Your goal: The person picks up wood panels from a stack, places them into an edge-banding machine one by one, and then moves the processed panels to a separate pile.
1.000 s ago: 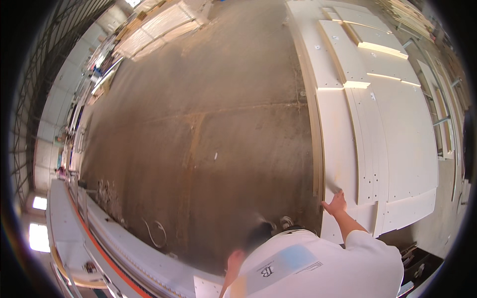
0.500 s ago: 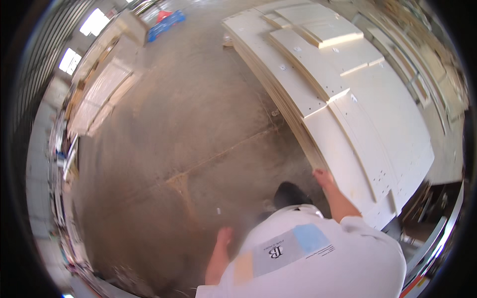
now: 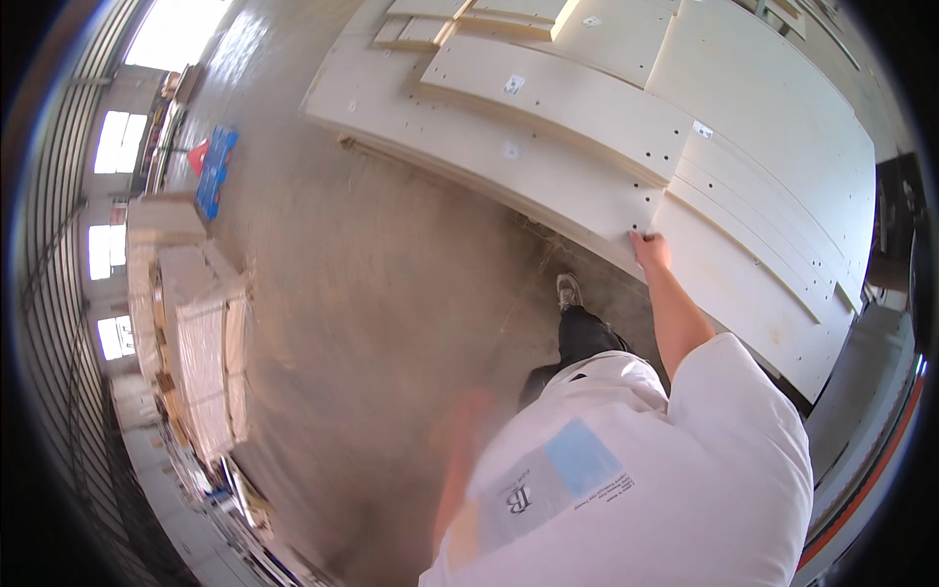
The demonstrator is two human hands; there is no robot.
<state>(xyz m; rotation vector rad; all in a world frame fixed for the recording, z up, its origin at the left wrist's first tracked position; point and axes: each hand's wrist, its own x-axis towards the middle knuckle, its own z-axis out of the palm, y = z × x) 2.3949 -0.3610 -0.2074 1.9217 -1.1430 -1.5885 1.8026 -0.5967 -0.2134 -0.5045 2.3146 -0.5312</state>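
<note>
A low stack of long white boards (image 3: 587, 127) with small drilled holes lies on the concrete floor, filling the upper right. My right hand (image 3: 650, 249) reaches out from a white sleeve and rests on the near edge of a white board (image 3: 724, 264) of that stack, fingers on top of it. My left hand (image 3: 468, 411) hangs blurred at my side over the bare floor, and it seems to hold nothing. One dark trouser leg and a shoe (image 3: 569, 291) stand close to the stack's edge.
Wrapped pallets of pale sheet goods (image 3: 201, 333) stand at the left by a wall with windows. A blue object (image 3: 213, 171) and a red one lie on the floor at the upper left. A grey machine edge with an orange stripe (image 3: 861, 470) runs at the lower right.
The view has swung round so the board stack now fills the upper right. My right hand has stayed on the board's edge while my left hand swings at my side.
</note>
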